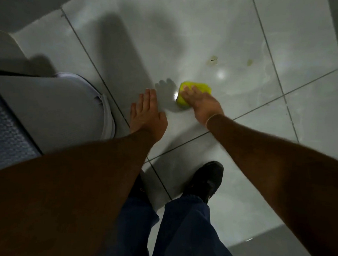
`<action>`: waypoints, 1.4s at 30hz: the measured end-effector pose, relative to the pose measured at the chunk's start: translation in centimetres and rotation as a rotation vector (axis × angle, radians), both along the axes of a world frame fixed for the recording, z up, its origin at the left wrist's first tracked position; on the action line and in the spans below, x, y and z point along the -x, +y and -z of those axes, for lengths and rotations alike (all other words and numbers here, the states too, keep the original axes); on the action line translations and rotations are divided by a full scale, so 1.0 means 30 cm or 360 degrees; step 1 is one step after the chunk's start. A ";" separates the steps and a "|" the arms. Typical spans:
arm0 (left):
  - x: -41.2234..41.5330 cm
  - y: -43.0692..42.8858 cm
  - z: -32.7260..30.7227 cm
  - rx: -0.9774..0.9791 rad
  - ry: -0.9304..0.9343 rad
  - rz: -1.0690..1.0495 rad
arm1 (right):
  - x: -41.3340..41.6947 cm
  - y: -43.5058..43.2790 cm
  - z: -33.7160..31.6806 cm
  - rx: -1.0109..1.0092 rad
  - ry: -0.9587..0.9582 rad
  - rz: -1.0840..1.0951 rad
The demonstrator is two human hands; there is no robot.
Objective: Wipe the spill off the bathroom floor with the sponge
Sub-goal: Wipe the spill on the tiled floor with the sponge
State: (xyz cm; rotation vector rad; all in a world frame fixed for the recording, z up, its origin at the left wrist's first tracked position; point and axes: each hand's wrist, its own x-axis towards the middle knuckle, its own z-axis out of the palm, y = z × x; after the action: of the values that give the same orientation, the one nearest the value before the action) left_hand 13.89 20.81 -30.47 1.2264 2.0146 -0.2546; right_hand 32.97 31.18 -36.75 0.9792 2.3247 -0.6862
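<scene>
Sponge (194,93), yellow, lies pressed flat under the right hand (200,105) at frame centre; yellowish spill spots (213,60) sit up-right of it. Left hand (147,112) rests open on the floor tile (129,46), farther away.

Open tiled floor (239,29) ahead and to the right, bare apart from two small yellowish stains (213,60). Blocked on the left by toilet (52,105), its rim just beside left hand (147,112) spread flat on tile. Right hand (201,104) pressed on sponge (196,89). Black shoe (206,179) behind, near grout line. Dark wall base along right edge.
</scene>
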 end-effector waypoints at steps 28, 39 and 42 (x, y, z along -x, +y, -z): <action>-0.006 -0.001 -0.016 -0.0079 -0.0011 0.0177 | 0.026 -0.014 -0.019 0.0022 0.0104 0.0052; -0.041 0.024 0.025 -0.0120 -0.0070 0.0206 | -0.062 0.406 0.002 -0.0144 -0.0055 0.0794; -0.031 0.036 0.017 -0.0111 -0.0054 0.0188 | -0.014 0.188 -0.008 -0.0133 0.0022 0.0678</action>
State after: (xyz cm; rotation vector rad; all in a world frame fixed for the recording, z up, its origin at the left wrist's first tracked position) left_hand 14.81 21.88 -30.97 1.3870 1.9393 -0.2206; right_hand 33.38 36.82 -36.50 1.5361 2.1875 -0.7614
